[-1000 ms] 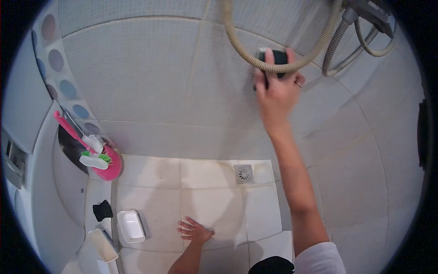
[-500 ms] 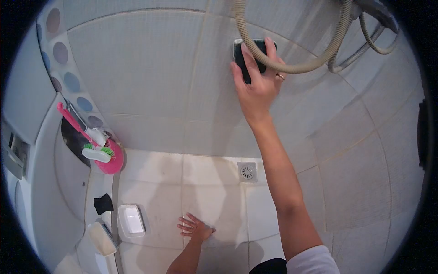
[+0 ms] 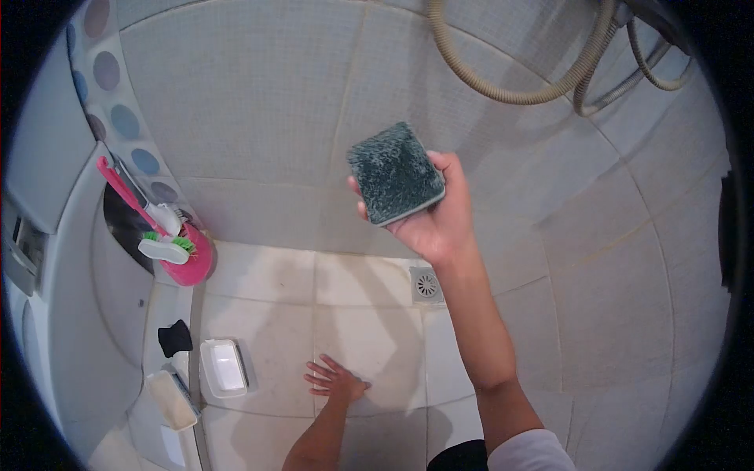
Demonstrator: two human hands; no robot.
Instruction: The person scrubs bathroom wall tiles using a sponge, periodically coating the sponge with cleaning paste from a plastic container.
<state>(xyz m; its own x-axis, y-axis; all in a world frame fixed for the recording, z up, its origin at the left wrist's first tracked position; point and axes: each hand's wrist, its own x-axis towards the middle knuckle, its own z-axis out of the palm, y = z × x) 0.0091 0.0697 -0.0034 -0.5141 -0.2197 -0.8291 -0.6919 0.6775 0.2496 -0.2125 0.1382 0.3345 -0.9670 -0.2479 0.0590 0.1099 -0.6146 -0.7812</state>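
Observation:
My right hand (image 3: 441, 216) holds a dark green scrubbing pad (image 3: 395, 173) with a pale rim, its fuzzy face turned up toward the camera. The pad is off the wall, with my thumb at its right edge and fingertips showing at its left. My left hand (image 3: 336, 381) lies flat on the pale floor tiles (image 3: 369, 334), fingers spread, holding nothing. To its left on the floor sits a white rectangular container (image 3: 226, 368).
A beige shower hose (image 3: 510, 96) hangs at the upper right. A floor drain (image 3: 426, 284) lies partly behind my right forearm. On the left are a pink holder with brushes (image 3: 192, 263), a black sponge (image 3: 175, 338) and a cream tray (image 3: 170, 401).
My right hand has come down from the tiled wall below the hose and turned over, bringing the pad's fuzzy face into view. My left hand stays on the floor.

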